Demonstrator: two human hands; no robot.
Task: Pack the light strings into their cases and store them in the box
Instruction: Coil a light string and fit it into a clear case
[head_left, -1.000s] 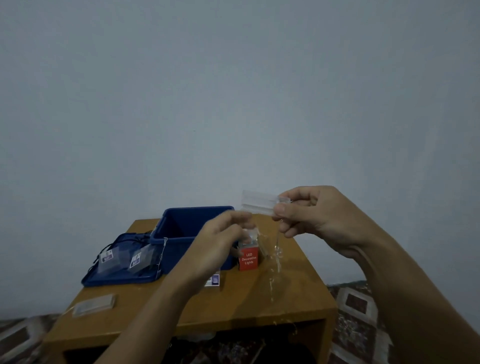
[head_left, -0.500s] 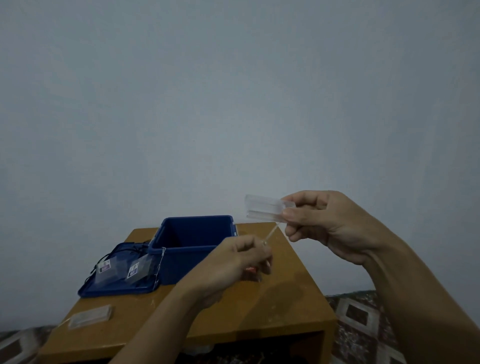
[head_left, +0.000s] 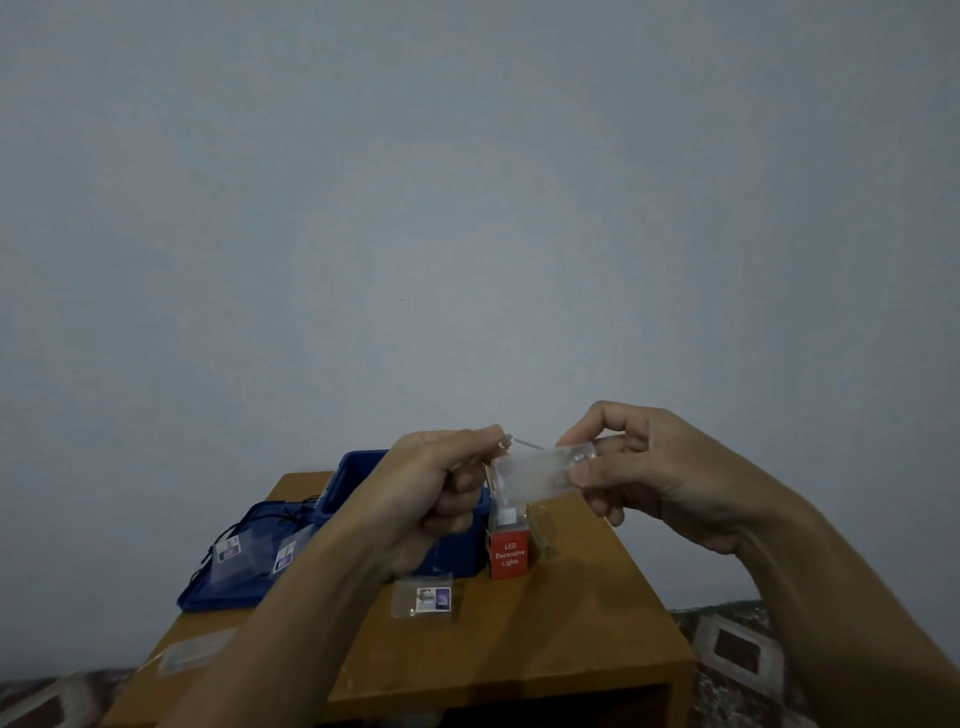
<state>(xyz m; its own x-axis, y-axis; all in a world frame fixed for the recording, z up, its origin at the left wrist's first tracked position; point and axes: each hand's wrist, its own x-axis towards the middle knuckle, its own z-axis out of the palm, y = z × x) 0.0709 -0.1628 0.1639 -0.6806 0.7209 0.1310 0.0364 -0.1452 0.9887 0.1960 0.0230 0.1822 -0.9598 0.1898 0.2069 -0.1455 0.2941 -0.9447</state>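
The right hand (head_left: 660, 467) holds case (head_left: 535, 473); left hand (head_left: 431, 493) seemingly pinches wire (head_left: 524, 443).

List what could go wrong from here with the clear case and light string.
The thin wire light string, pinched by the left hand, may kink or snag at the clear plastic case in the right hand. The hands hover above the upright red carton; a slip might topple it.

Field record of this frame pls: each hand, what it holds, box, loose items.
left hand: pinches light string, beside case
right hand: holds clear case above wooden table
blue box: open, on table, behind left hand
blue lid: left of box
red LED lights carton: upright, right of box
labelled packet: flat, in front of box
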